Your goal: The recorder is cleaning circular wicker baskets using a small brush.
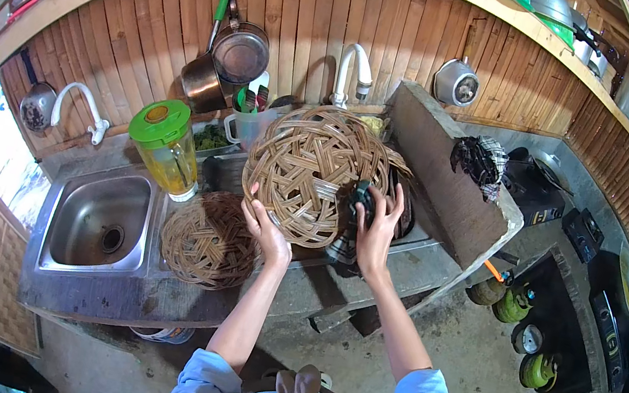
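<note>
My left hand [267, 229] grips the lower left rim of a round woven rattan plate [305, 176], which is tilted up over the right-hand sink. Bunched in my right hand [375, 226] is a dark cloth [361, 201], pressed near the right side of that plate. Its checked lower end hangs below the plate's edge. Further woven rims show behind the held plate on its right; I cannot tell how many pieces there are. Another woven rattan plate [210, 241] lies on the counter to the left of my left wrist. Most of the right-hand sink is hidden.
A steel sink [98, 221] is set in the counter's left end. A blender jug with a green lid [167, 139] stands behind the lying plate. White taps [352, 70] rise at the back. A concrete partition [446, 163], draped with a checked cloth [481, 163], borders the right side.
</note>
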`<state>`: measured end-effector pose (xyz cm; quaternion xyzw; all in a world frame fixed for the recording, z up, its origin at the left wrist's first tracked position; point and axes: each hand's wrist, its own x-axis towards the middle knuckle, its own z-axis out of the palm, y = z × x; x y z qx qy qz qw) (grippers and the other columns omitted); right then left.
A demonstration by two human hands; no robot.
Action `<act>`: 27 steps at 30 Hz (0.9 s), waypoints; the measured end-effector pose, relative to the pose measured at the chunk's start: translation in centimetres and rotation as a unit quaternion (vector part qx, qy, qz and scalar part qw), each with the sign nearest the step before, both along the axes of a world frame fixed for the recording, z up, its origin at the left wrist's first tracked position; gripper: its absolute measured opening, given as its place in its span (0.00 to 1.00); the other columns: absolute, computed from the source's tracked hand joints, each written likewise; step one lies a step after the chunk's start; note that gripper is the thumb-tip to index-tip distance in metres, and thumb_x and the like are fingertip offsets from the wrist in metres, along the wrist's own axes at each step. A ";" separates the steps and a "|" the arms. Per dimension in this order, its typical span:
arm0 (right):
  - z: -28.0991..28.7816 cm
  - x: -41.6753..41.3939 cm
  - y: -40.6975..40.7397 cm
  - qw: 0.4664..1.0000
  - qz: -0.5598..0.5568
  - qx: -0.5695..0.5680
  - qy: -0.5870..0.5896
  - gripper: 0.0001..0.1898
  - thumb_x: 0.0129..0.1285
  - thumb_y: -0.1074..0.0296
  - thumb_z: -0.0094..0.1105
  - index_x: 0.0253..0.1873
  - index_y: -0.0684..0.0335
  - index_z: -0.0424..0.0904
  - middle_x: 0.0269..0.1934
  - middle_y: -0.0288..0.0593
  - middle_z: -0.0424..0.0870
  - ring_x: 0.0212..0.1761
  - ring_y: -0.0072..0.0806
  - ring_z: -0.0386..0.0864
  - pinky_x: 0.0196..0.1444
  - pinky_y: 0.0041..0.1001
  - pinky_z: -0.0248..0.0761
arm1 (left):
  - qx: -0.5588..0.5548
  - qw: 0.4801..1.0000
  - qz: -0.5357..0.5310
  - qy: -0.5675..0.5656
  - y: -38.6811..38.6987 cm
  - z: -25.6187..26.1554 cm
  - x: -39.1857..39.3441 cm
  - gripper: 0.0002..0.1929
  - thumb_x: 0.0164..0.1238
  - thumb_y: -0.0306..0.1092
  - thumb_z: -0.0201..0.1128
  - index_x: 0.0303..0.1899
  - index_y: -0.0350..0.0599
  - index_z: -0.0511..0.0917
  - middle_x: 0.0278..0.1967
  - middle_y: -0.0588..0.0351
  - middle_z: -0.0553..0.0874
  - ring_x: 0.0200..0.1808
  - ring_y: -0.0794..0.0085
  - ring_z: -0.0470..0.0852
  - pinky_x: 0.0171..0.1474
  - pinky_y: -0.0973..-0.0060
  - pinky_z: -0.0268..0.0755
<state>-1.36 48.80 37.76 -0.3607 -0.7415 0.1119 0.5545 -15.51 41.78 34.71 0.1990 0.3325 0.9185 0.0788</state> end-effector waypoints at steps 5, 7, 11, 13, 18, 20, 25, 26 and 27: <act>2.6 1.9 2.9 1.000 0.009 0.025 0.003 0.15 0.59 0.77 0.62 0.51 0.59 0.76 0.61 0.52 0.68 0.58 0.51 0.73 0.55 0.40 0.71 | -0.012 0.992 -0.123 0.020 -1.0 -1.6 -1.0 0.24 0.76 0.49 0.47 0.65 0.48 0.60 0.63 0.56 0.67 0.64 0.67 0.66 0.65 0.66 0.60; 4.3 3.2 3.8 0.998 0.042 0.051 0.018 0.16 0.56 0.80 0.62 0.50 0.59 0.77 0.58 0.48 0.71 0.58 0.47 0.74 0.54 0.38 0.72 | -0.141 0.972 -0.150 0.110 -2.2 -1.4 -4.2 0.33 0.72 0.61 0.45 0.70 0.51 0.55 0.53 0.57 0.75 0.52 0.73 0.76 0.56 0.71 0.69; 7.3 5.5 4.6 0.990 0.094 0.100 -0.038 0.18 0.53 0.82 0.63 0.49 0.59 0.78 0.56 0.45 0.74 0.56 0.43 0.76 0.54 0.35 0.73 | -0.284 0.878 -0.322 0.209 -3.2 4.5 -8.5 0.39 0.69 0.68 0.40 0.72 0.52 0.53 0.49 0.53 0.77 0.48 0.72 0.79 0.53 0.70 0.72; 8.9 5.1 3.9 0.973 0.152 0.141 -0.102 0.18 0.53 0.80 0.63 0.49 0.57 0.78 0.55 0.44 0.73 0.54 0.46 0.76 0.51 0.37 0.75 | -0.404 0.805 -0.268 0.341 -3.7 7.2 -10.4 0.45 0.66 0.72 0.40 0.70 0.41 0.54 0.65 0.41 0.66 0.62 0.54 0.72 0.63 0.60 0.64; 9.8 5.1 3.2 0.941 0.159 0.233 -0.187 0.24 0.45 0.80 0.66 0.50 0.56 0.77 0.53 0.43 0.74 0.54 0.43 0.76 0.52 0.37 0.75 | -0.456 0.705 -0.191 0.509 -3.3 10.5 -7.4 0.35 0.69 0.59 0.54 0.63 0.36 0.68 0.54 0.36 0.79 0.55 0.58 0.78 0.58 0.67 0.67; 10.3 4.6 2.8 0.935 0.144 0.263 -0.189 0.24 0.43 0.79 0.66 0.50 0.56 0.77 0.54 0.43 0.74 0.54 0.43 0.76 0.52 0.37 0.75 | -0.445 0.738 -0.163 0.480 -3.4 9.4 -7.2 0.30 0.71 0.55 0.53 0.61 0.36 0.70 0.46 0.34 0.81 0.48 0.58 0.81 0.53 0.67 0.69; 9.3 4.9 2.0 0.930 -0.003 0.317 -0.187 0.27 0.45 0.74 0.69 0.54 0.54 0.77 0.57 0.44 0.72 0.55 0.46 0.70 0.55 0.41 0.69 | -0.396 0.809 -0.030 0.433 -4.7 8.0 -3.6 0.17 0.74 0.38 0.54 0.51 0.32 0.76 0.33 0.34 0.82 0.35 0.51 0.85 0.39 0.67 0.73; 8.4 4.8 2.1 0.929 -0.024 0.324 -0.180 0.30 0.43 0.74 0.69 0.57 0.54 0.76 0.57 0.44 0.72 0.55 0.46 0.68 0.56 0.43 0.66 | -0.398 0.809 -0.030 0.431 -4.8 7.6 -3.2 0.17 0.74 0.38 0.54 0.51 0.32 0.76 0.33 0.34 0.82 0.35 0.51 0.85 0.39 0.67 0.73; 7.5 5.0 1.8 0.928 -0.023 0.324 -0.181 0.30 0.43 0.74 0.69 0.57 0.54 0.76 0.57 0.44 0.72 0.55 0.46 0.68 0.56 0.43 0.66 | -0.363 0.835 -0.011 0.414 -5.0 7.2 -2.7 0.16 0.74 0.38 0.53 0.51 0.32 0.76 0.34 0.35 0.83 0.36 0.50 0.85 0.40 0.67 0.73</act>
